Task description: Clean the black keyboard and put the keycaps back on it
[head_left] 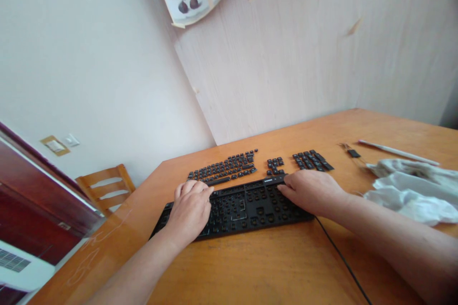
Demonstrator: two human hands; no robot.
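The black computer keyboard [259, 210], bare of its keycaps [225, 167], lies on the tabletop [250, 267] in front of the person. The left hand [191, 207] grasps it with fingers bent over the far edge; the right hand [315, 190] clasps the far right corner. To handle it well, I think, both hands should press evenly, hold it flat and not push the sorted rows behind, nor pull the cable [343, 259]. White lettering on its upper edge is too small to read.
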